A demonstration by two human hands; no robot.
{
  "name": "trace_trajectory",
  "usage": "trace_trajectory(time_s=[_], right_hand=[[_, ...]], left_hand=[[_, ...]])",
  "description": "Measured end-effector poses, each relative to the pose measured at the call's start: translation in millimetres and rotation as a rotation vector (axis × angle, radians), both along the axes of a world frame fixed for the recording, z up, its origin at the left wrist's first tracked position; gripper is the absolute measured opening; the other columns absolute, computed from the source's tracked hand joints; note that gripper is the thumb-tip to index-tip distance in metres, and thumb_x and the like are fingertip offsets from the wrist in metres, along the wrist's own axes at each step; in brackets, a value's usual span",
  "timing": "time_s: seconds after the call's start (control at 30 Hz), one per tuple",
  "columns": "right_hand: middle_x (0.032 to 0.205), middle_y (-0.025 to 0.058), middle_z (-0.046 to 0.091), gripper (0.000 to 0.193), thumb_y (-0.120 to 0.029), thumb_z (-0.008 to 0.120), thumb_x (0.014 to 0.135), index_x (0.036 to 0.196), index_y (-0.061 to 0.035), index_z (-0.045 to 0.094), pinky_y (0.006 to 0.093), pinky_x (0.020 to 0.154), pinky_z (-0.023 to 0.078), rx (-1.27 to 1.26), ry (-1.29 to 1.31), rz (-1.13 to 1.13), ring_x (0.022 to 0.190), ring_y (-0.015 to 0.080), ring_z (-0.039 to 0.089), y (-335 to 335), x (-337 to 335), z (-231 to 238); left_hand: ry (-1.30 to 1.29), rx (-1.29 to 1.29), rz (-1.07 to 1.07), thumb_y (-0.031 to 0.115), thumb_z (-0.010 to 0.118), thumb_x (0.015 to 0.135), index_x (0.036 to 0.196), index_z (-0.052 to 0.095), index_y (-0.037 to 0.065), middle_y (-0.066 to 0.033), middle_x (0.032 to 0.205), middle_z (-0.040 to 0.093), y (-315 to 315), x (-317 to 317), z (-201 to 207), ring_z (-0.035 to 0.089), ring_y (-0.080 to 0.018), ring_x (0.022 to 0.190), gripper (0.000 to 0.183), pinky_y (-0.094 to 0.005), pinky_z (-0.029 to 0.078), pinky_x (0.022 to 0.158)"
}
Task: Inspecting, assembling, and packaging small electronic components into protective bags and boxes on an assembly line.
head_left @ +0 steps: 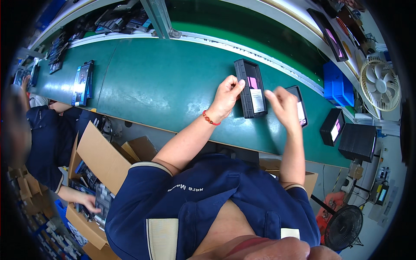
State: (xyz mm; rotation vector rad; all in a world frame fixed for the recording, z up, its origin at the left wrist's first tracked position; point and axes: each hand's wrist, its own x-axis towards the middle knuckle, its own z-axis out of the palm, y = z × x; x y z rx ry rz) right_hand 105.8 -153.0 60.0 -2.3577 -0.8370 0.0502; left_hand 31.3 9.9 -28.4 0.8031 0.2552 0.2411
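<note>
My left hand [229, 96] grips the left side of a black rectangular tray [243, 89], thumb on its rim. The tray looks like several nested together and is tilted up over the green table. Inside it lie a pink piece [253, 82] and a white printed label [258, 101]. Just right of it, my right hand [284, 104] is raised with its fingers curled in, apart from the tray. Whatever those fingers may hold is hidden. Partly behind this hand, another black tray [297, 92] with a white label rests on the table.
Black boxes [357, 142] stand at the table's right end, near a blue bin [337, 84] and a white fan [379, 82]. Flat blue-and-black packages [83, 83] lie to the left. A co-worker's hand [90, 203] reaches into a cardboard box [102, 160] at lower left.
</note>
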Motion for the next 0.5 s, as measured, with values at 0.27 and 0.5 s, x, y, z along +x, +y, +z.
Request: trace_trajectory(time_s=[0.27,0.5], right_hand=[[0.057,0.0167,0.050,0.034,-0.023,0.056,0.091,0.067,0.0020,0.053,0.0361,0.047,0.037,0.207,0.107,0.160,0.047,0.0239,0.046,62,-13,-31],[0.051,0.0091,0.042,0.035,-0.020,0.053,0.093,0.064,0.0005,0.049,0.0333,0.045,0.033,0.203,0.111,0.064,0.047,0.0142,0.038,38,-19,-30]], left_hand=[[-0.056,-0.085,0.016,0.017,0.052,0.096,0.078,0.048,0.012,0.0070,0.068,0.045,-1,-3,5,0.037,-0.0004,0.057,0.019,-0.0174,0.033,0.049],[-0.010,-0.116,-0.121,0.013,0.055,0.094,0.075,0.050,0.011,0.0046,0.072,0.049,-7,-2,-8,0.045,-0.0022,0.062,0.020,-0.0185,0.040,0.053]])
